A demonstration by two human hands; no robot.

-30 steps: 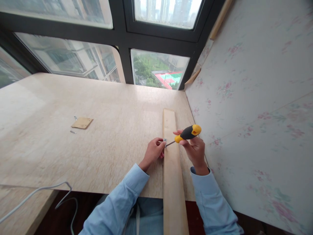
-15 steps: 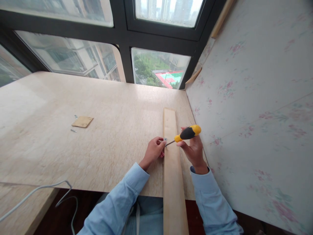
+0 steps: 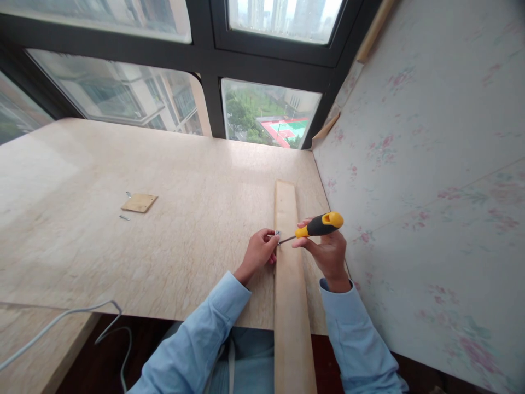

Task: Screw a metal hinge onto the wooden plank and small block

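A long wooden board [image 3: 292, 306] lies on the stone-patterned sill and juts over its front edge toward me. At the board's left edge, my left hand [image 3: 261, 250] pinches a small metal bracket [image 3: 278, 233] against the wood. My right hand [image 3: 327, 250] grips a yellow and black screwdriver [image 3: 320, 225], its handle tilted up to the right. The screwdriver's tip meets the board's left edge just below the bracket, close to my left thumb. Whether a screw sits under the tip is too small to tell.
To the left on the sill [image 3: 184, 219] lies a small wooden piece [image 3: 140, 203] with a metal screw [image 3: 124, 218] beside it and another bit of metal behind. A white cable [image 3: 61, 316] hangs at the front left. A flowered wall [image 3: 410, 180] rises close on the right; windows stand behind.
The screwdriver's handle and my right hand have shifted slightly right and turned a little, with the tip still at the same spot. My left hand stays in place.
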